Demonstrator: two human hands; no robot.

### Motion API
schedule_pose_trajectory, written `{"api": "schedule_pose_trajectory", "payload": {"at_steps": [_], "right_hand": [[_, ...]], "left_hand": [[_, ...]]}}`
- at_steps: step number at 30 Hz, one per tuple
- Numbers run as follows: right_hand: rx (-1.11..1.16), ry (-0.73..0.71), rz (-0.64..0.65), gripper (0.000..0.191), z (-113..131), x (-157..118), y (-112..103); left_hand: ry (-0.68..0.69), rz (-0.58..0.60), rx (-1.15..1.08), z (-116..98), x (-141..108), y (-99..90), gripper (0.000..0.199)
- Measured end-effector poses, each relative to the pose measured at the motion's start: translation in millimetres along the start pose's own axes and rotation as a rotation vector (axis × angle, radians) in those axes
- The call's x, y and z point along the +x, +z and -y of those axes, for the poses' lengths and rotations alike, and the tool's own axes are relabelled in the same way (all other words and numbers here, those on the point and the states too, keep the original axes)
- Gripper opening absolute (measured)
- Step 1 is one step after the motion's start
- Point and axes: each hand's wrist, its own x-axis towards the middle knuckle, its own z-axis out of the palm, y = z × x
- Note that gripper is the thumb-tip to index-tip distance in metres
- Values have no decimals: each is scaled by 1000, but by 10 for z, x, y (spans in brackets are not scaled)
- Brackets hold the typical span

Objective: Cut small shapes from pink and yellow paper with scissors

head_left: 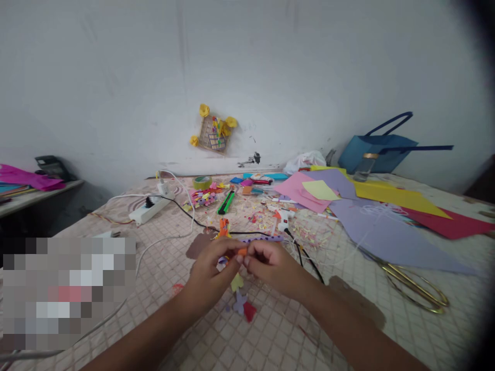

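Head view: at the frame's centre, the fingers of the left hand (216,262) and right hand (273,265) pinch a small orange piece (242,252) above the worktop (216,350). They seem to be shaping it; the next move calls for light, steady pressure.

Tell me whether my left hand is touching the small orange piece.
Touching. The head view shows the small orange piece pinched between the thumb and forefinger of your left hand, with no gap visible.
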Motion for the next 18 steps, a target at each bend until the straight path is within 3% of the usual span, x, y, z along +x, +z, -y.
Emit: {"api": "schedule_pose_trajectory", "payload": {"at_steps": [4, 8, 15, 18], "right_hand": [[48, 16, -30, 15, 63, -5, -18], [55, 6, -70, 12, 89, -9, -24], [-122, -59, -73, 8, 141, -9, -112], [-209, -110, -175, 10, 178, -60, -269]], "left_hand": [[-119, -15, -165, 47, -19, 47, 10], [-155, -12, -220, 76, -35, 68, 15], [-14, 46, 25, 35, -39, 21, 13], [79, 84, 122, -26, -42, 2, 12]]}}
